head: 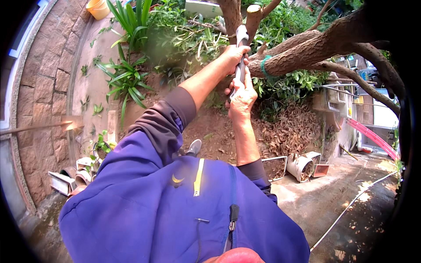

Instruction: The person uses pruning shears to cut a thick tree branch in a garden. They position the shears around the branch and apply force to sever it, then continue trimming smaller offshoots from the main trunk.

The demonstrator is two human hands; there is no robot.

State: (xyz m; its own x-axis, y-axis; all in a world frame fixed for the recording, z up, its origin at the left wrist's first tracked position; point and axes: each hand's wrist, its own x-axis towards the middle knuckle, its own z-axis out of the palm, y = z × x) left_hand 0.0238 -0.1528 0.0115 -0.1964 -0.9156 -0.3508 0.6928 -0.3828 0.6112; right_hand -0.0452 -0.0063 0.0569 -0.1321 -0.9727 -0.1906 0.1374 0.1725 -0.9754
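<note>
Both my hands hold a grey, dark-gripped tool handle (242, 37), its pale rounded end pointing away from me. My left hand (234, 56) wraps the upper part of the grip. Lower down, my right hand (242, 98) is closed around the handle, one finger stretched along it. The tool's far end lies in front of a cut branch stump (253, 21) with a pale sawn face; whether they touch, I cannot tell. Just right of my hands is a thick tree limb (296, 60) with green twine (264, 65) tied around it. The tool's working part is not identifiable.
Strap-leaved plants (130, 83) and leafy cuttings (205, 41) lie ahead. Dry leaves (289, 128) cover soil on the right, near a tipped white pot (300, 167). A white hose (352, 200) crosses the concrete. A stone wall (46, 85) and yellow bucket (98, 9) are left.
</note>
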